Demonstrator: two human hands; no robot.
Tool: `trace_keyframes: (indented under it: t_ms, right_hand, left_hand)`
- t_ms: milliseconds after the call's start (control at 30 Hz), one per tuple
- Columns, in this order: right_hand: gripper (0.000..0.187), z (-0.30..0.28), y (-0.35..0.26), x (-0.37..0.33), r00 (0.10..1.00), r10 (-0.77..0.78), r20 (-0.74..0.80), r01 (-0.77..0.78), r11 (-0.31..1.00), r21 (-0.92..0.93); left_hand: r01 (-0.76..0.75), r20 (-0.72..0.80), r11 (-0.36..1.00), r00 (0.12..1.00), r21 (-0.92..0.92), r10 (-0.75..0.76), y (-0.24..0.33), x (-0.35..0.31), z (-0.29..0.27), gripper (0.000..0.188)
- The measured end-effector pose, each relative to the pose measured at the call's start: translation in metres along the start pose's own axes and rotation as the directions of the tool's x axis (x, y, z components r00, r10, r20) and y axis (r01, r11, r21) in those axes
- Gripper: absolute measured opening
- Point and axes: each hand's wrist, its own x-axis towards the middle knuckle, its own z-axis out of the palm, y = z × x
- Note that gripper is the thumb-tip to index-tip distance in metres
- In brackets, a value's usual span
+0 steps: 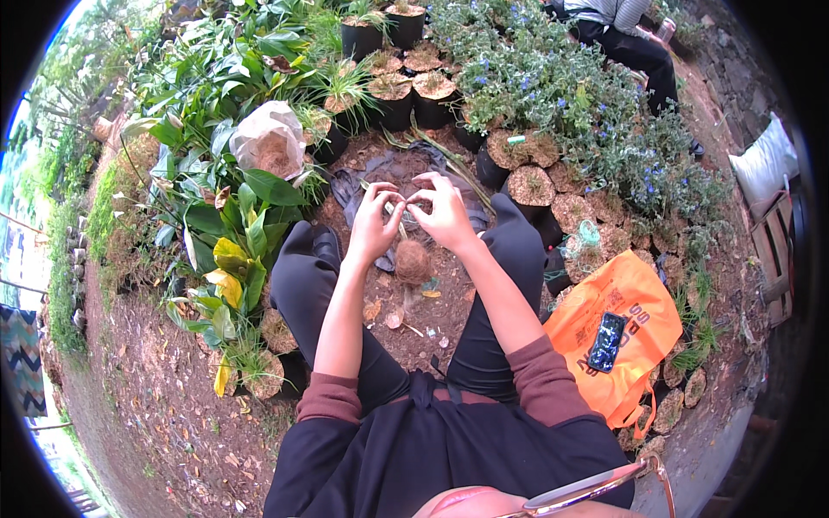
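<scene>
My left hand (375, 226) and my right hand (444, 212) are raised close together between my knees, fingertips nearly meeting. The fingers of both are curled in a pinch; what lies in them is too small to make out. A round brown ball of fibre (414, 262) sits just below my hands, and a thin pale strip (400, 226) shows beside the left fingers. Behind the hands, a crumpled dark sheet (348, 188) lies on the soil with loose brown fibre (404, 168) on it.
A whitish bag (269, 129) of brown fibre stands among leafy plants at left. Black pots (434, 110) stand ahead. At right, an orange bag (639, 298) bears a phone (608, 342) beside several fibre-topped pots. Another person (626, 39) sits at the far right.
</scene>
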Motion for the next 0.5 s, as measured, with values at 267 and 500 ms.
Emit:
trace_keyframes:
  t_ms: [267,500]
  right_hand:
    - [0.010,-0.004,0.004,0.004,0.999,0.050,0.006,-0.050,0.994,0.095]
    - [0.011,0.000,0.010,0.004,0.988,0.153,0.017,-0.153,0.957,0.247]
  left_hand:
    - [0.002,0.001,0.997,1.000,0.073,-0.002,0.001,0.000,-0.003,0.015]
    - [0.034,-0.096,0.995,0.994,-0.098,-0.043,0.000,0.003,-0.004,0.017]
